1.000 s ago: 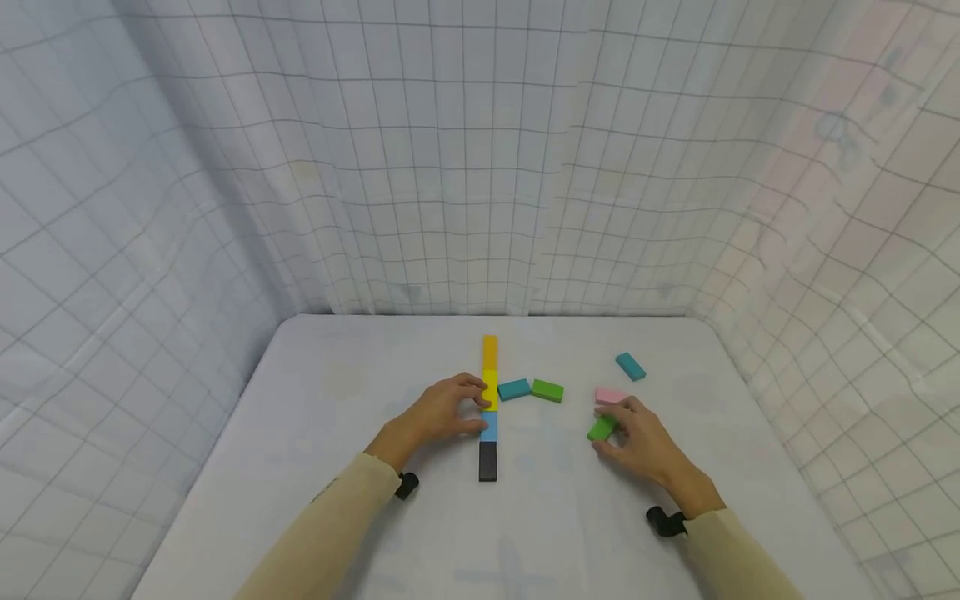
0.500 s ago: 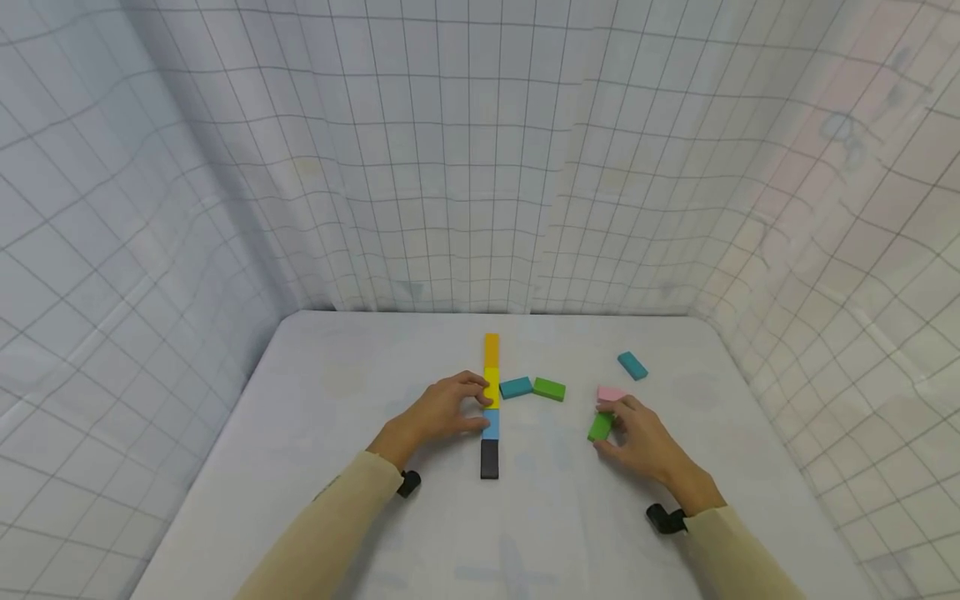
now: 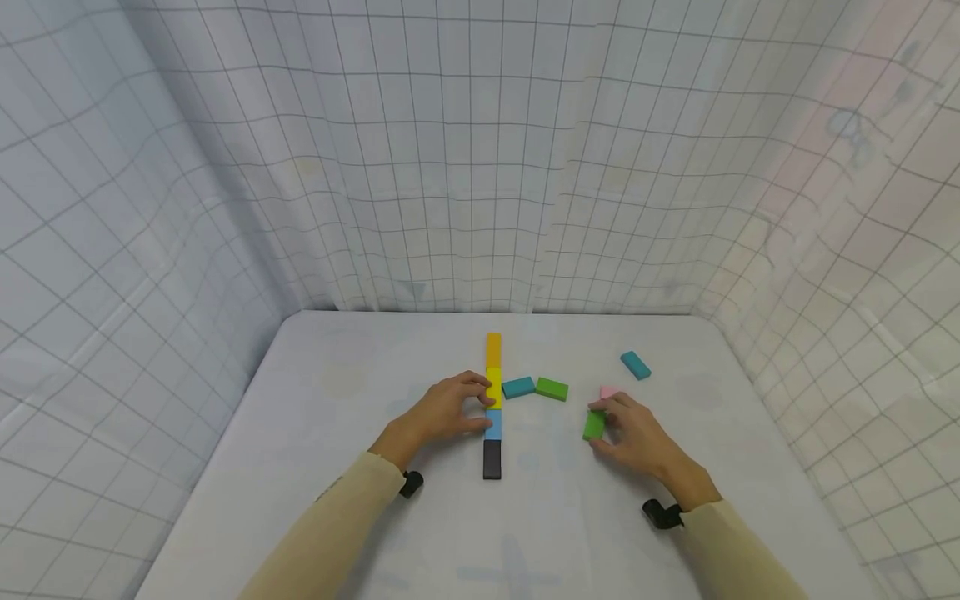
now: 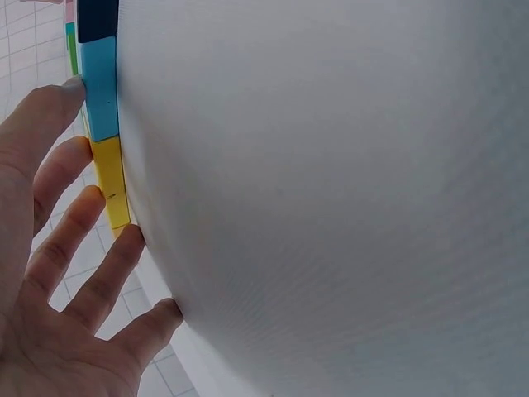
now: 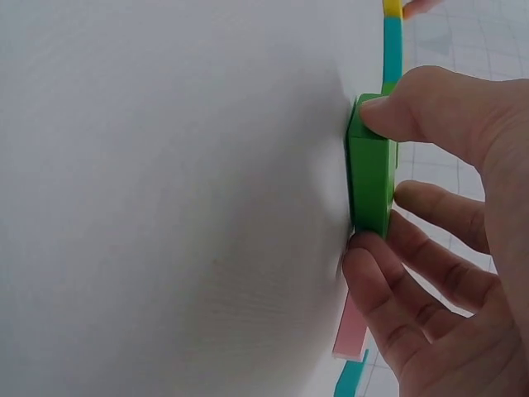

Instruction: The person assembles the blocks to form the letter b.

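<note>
A straight row of blocks runs away from me: black, light blue, yellow and orange. My left hand lies along the row's left side, fingers spread; its thumb is at the light blue block and its fingertips are at the yellow one. On the right, my right hand pinches a green block by its two ends, thumb on the near end, fingers at the far one. Behind those fingers a pink block is partly hidden.
From the yellow block, a teal block and a second green block stretch rightward, end to end. Another teal block lies slanted at the back right. White gridded curtains enclose the white table at the back and sides.
The green block in my right hand has turned from slanted to nearly parallel with the row and shifted slightly left. My left hand has stayed by the row.
</note>
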`<state>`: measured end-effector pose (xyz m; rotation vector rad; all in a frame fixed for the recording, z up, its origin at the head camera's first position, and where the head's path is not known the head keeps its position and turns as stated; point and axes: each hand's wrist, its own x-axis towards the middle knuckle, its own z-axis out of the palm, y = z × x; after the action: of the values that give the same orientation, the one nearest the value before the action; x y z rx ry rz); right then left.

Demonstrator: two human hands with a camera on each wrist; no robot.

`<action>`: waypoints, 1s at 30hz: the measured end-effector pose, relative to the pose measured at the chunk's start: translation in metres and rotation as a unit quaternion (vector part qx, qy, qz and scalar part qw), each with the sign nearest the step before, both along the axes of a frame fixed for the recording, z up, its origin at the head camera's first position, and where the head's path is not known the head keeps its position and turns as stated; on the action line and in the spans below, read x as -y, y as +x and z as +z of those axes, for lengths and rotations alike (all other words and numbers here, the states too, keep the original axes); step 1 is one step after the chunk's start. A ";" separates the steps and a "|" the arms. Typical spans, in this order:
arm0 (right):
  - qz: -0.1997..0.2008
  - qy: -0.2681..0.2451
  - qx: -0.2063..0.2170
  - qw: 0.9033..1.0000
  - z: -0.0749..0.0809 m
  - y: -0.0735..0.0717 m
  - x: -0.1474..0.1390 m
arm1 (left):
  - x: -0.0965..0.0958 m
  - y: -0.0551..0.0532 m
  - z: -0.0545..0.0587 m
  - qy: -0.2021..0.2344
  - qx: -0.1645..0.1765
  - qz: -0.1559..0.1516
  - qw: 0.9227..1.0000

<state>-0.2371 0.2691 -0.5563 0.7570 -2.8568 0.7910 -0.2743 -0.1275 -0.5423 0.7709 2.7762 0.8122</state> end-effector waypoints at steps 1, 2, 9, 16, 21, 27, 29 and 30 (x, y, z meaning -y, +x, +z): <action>0.003 -0.001 0.002 1.000 0.000 -0.001 0.000 | 0.000 0.000 0.001 0.001 0.000 -0.001 1.000; 0.005 -0.001 0.005 1.000 0.001 -0.001 0.001 | -0.001 0.000 0.002 0.002 0.001 -0.002 1.000; 0.032 -0.006 0.003 0.999 0.002 -0.006 0.003 | 0.002 0.000 -0.002 0.007 -0.016 -0.007 1.000; 0.064 0.001 -0.007 0.998 0.002 -0.012 0.009 | -0.001 0.002 0.003 0.007 0.004 0.005 1.000; 0.074 -0.002 0.003 0.997 0.002 -0.016 0.012 | -0.003 0.002 0.003 0.000 0.010 0.009 1.000; 0.089 -0.011 0.016 0.996 0.003 -0.020 0.017 | -0.002 0.002 0.003 -0.002 0.012 0.014 1.000; 0.091 -0.013 0.016 0.996 0.003 -0.021 0.018 | -0.002 0.001 0.003 -0.002 0.009 0.013 1.000; 0.090 -0.014 0.016 0.996 0.003 -0.022 0.019 | -0.002 0.001 0.002 -0.001 0.007 0.011 1.000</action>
<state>-0.2590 0.2503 -0.5529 1.0195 -2.8283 0.8687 -0.2733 -0.1258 -0.5402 0.7319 2.7775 0.8144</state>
